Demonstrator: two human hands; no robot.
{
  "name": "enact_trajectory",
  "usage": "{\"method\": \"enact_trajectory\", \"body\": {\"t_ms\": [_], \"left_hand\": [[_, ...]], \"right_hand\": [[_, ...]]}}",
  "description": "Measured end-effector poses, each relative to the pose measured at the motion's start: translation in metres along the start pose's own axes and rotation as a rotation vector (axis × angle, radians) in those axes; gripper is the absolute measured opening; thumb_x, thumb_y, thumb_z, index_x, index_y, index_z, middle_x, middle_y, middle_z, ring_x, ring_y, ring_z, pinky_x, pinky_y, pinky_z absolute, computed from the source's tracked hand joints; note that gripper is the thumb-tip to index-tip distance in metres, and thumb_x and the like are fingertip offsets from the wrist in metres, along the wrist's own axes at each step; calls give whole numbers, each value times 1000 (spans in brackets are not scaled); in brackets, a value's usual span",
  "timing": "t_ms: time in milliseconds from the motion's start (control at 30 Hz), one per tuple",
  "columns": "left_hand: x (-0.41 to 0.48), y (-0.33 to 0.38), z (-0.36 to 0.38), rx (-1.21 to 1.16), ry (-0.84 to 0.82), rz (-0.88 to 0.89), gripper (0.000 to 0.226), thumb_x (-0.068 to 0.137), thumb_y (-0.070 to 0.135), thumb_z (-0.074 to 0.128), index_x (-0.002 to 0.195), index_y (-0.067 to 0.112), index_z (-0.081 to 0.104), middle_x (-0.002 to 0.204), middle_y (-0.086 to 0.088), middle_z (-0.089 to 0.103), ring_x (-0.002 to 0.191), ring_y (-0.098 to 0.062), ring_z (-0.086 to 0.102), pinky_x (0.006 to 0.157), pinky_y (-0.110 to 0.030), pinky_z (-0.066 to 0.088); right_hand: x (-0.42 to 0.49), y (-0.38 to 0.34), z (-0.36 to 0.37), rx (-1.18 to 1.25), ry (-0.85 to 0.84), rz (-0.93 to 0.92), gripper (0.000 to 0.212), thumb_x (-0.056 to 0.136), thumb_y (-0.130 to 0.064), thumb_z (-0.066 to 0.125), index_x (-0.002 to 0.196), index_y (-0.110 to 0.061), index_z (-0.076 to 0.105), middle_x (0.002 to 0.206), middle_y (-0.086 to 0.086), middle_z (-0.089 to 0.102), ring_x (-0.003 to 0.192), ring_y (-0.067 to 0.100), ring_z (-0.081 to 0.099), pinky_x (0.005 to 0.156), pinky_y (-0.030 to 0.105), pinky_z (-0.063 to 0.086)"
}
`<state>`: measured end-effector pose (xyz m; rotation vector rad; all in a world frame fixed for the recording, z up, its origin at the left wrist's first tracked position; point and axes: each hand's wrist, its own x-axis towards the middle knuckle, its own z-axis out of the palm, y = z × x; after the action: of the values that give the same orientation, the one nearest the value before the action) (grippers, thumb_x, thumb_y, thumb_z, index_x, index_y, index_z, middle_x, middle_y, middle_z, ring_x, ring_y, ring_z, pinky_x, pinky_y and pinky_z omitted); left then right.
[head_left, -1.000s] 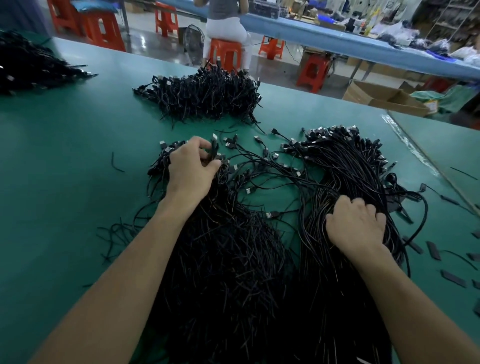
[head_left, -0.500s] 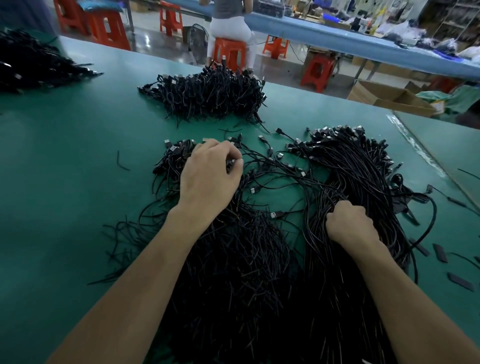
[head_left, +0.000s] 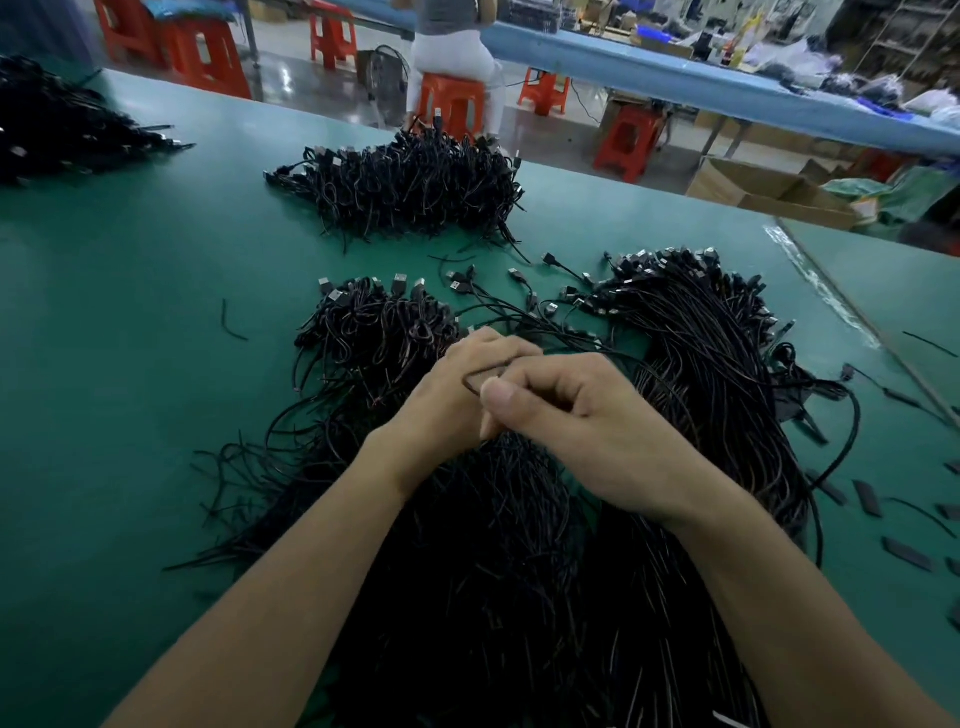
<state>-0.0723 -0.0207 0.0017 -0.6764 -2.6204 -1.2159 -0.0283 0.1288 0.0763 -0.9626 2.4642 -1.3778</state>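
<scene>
Pinching a thin black cable (head_left: 470, 375) into a small loop with left hand (head_left: 452, 400) and right hand (head_left: 587, 431), both clamped on it and touching, over the near pile (head_left: 483, 561) by the near edge of the tabletop (head_left: 130, 364). Looks light, limp, springy, prone to snagging; best gripped just behind the loop. Beyond, crowding the way: left bundle (head_left: 374, 327), right bundle (head_left: 701, 332), loose strips (head_left: 868, 498) toward the right edge, far heap (head_left: 415, 182) near the far edge.

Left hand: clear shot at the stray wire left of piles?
Likely yes: only table lies between left hand and stray wire. But it is busy, holding a cable with the right hand.
</scene>
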Motion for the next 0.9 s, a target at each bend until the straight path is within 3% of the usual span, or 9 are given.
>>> {"method": "enact_trajectory", "body": {"t_ms": [67,133,200,333,433,533,700,800,900], "left_hand": [[-5,2,1,-182,61,-40,21,84,12,57,101,3,64,98,-13,56,91,-24,54,87,-38,49],[-3,6,3,-411,237,-153,9,97,5,56,90,2,60,86,-11,57,80,-20,56,80,-38,48],[4,8,-1,-461,508,-223,31,108,11,38,82,8,52,72,0,54,63,-10,52,65,-31,45],[12,13,-25,-496,698,-191,32,109,24,38,79,17,47,63,12,43,52,-3,35,49,-20,34],[2,13,-47,-322,507,-86,24,101,22,57,77,20,60,52,17,49,43,0,35,42,-11,27],[-10,21,-57,-153,142,-104,27,99,37,54,81,24,69,44,16,48,35,-2,34,38,-12,26],[-15,31,-36,217,-88,-269,48,101,53,30,73,28,59,52,11,52,49,-6,47,55,-30,38],[-16,27,-24,115,-33,-205,42,101,50,39,65,30,47,59,9,48,56,-15,47,56,-35,39],[-20,19,-24,-45,-3,-260,53,92,66,37,68,24,60,51,9,45,48,-14,43,54,-36,41]], "right_hand": [[-5,-11,-3,150,-4,-72,27,99,-17,55,76,-9,67,55,-26,55,54,-8,55,56,3,39],[-6,-16,-7,246,-9,-81,25,97,-22,55,77,-13,68,52,-17,51,45,-2,45,49,6,35],[-6,-15,-10,269,41,-21,22,98,-20,54,83,-17,70,53,-9,47,46,1,37,45,11,31],[-4,0,-25,83,372,202,25,100,-9,50,91,-26,66,53,-14,55,44,1,36,39,16,29],[-8,23,-42,-353,563,358,22,101,-20,42,88,-29,58,63,-9,60,48,5,46,43,26,35],[-14,42,-48,-795,413,506,23,103,-32,35,94,-23,54,76,-2,59,61,16,54,52,31,38],[-7,39,-20,-417,-17,420,57,93,-68,21,110,-27,55,85,-3,66,72,14,64,66,35,53],[-5,41,-4,-291,90,249,48,97,-57,31,89,-20,59,75,1,62,63,14,56,59,27,45],[-5,47,-10,-236,363,167,33,103,-36,46,78,-25,64,70,-1,63,62,16,53,55,22,41]]}}
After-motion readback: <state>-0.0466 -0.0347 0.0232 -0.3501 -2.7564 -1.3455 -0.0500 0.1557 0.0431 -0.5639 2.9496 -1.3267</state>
